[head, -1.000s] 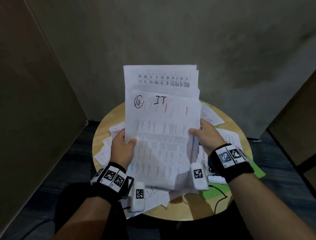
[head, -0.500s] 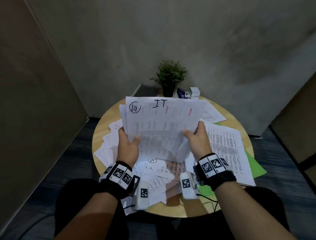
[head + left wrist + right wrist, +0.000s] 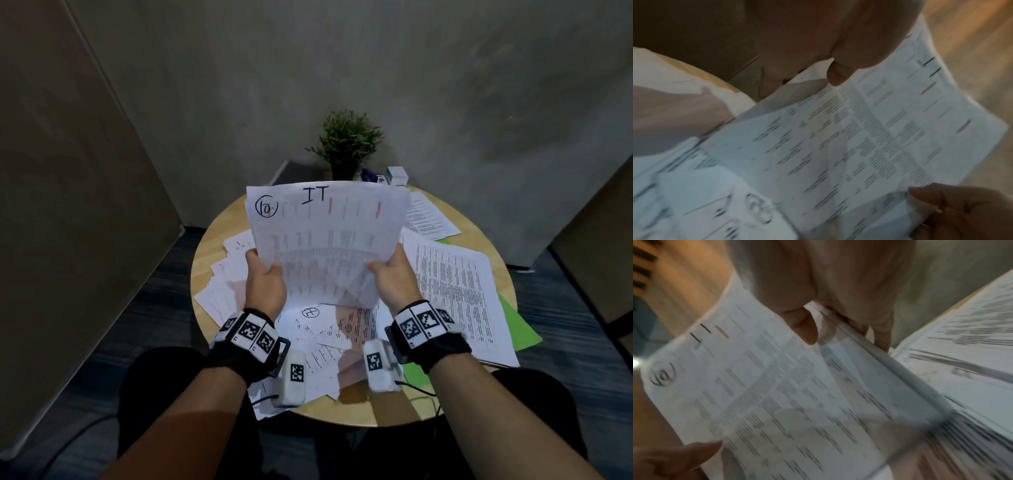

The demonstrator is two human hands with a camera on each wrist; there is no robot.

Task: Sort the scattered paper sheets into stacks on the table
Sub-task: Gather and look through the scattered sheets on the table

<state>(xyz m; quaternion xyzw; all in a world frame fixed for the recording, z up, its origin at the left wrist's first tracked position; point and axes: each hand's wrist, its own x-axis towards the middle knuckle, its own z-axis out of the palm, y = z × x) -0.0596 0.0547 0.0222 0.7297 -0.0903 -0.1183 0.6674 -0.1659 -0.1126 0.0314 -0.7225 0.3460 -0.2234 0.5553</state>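
A bundle of printed sheets (image 3: 325, 240) is held up over the middle of the round wooden table (image 3: 212, 240), tilted back so its front page faces the head camera — that page carries a circled "10" and the handwritten letters "IT" at its top, with columns of small print below. The left hand (image 3: 265, 286) pinches the bundle's lower left edge, thumb on the front and fingers behind. The right hand (image 3: 394, 277) pinches the lower right edge the same way; in the right wrist view its thumb (image 3: 805, 327) lies on the printed face and the fingers curl round the edges of several layered sheets, though the blur there makes it hard to say how many.

Under and around the bundle, loose sheets (image 3: 318, 339) lie scattered and overlapping on the table, one of them marked with another circled number. To the right lies a larger page of dense text (image 3: 455, 294), with a green folder (image 3: 517, 325) showing beneath it. At the table's far edge stands a small potted plant (image 3: 346, 144), and just beside it a small white box (image 3: 395, 175) — its contents cannot be seen.
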